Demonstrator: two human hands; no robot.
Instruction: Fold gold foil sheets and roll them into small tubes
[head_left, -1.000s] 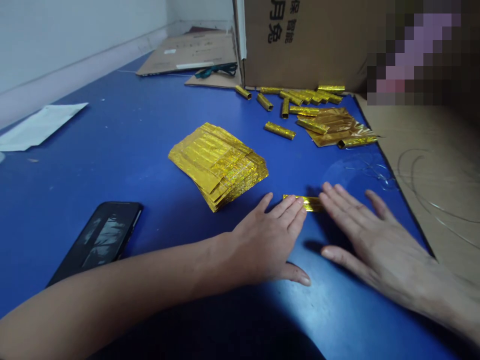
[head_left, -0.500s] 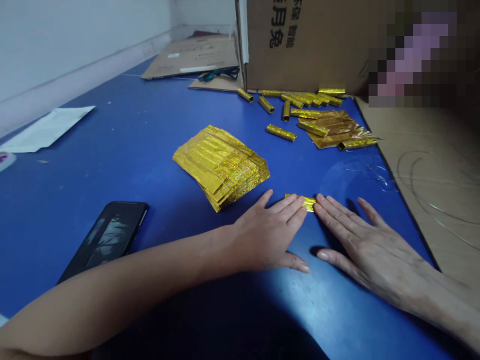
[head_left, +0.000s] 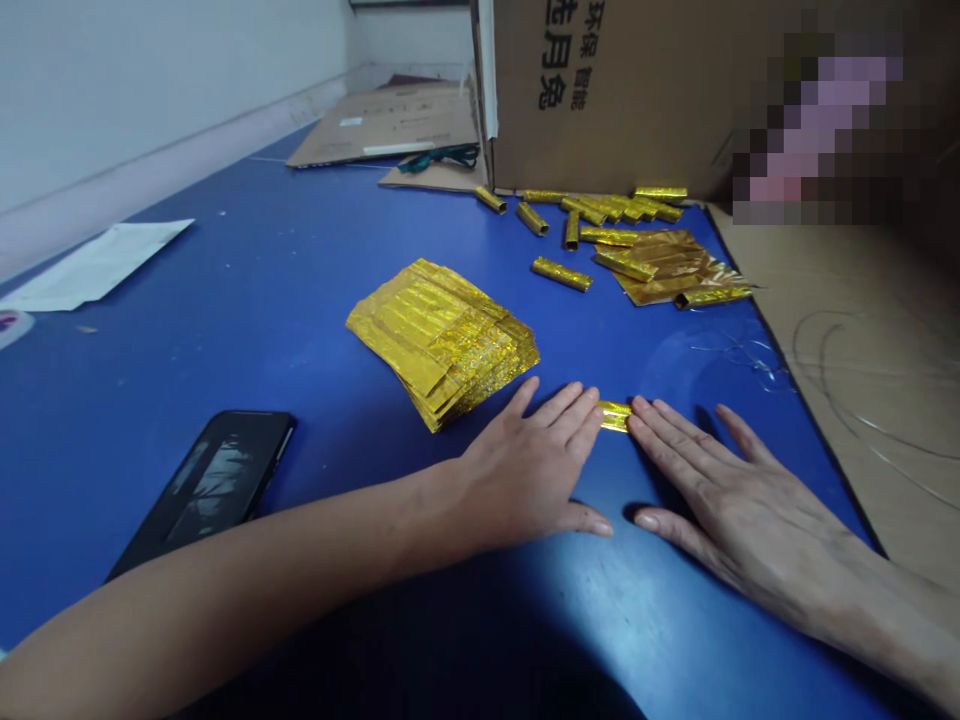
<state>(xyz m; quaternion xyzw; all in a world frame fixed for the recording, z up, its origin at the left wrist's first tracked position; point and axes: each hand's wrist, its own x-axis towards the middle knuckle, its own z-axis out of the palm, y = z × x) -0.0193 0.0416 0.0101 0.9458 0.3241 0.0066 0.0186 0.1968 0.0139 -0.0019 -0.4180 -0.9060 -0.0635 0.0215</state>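
Note:
My left hand (head_left: pixel 536 465) lies flat on the blue table (head_left: pixel 247 300), fingers stretched out. My right hand (head_left: pixel 720 490) lies flat beside it, fingers spread. Between the fingertips of both hands shows a short piece of a gold foil strip (head_left: pixel 615 415), mostly covered by the fingers pressing on it. Just behind my left hand sits a fanned stack of gold foil sheets (head_left: pixel 442 340).
Several rolled gold foil tubes (head_left: pixel 561 273) and loose foil sheets (head_left: pixel 664 262) lie at the back by a cardboard box (head_left: pixel 615 90). A black phone (head_left: pixel 214 485) lies at the left. Flat cardboard (head_left: pixel 862 340) covers the right side. White paper (head_left: pixel 97 262) lies far left.
Both hands have slid a little toward me and closer together, covering more of the gold strip; less of it shows now than before.

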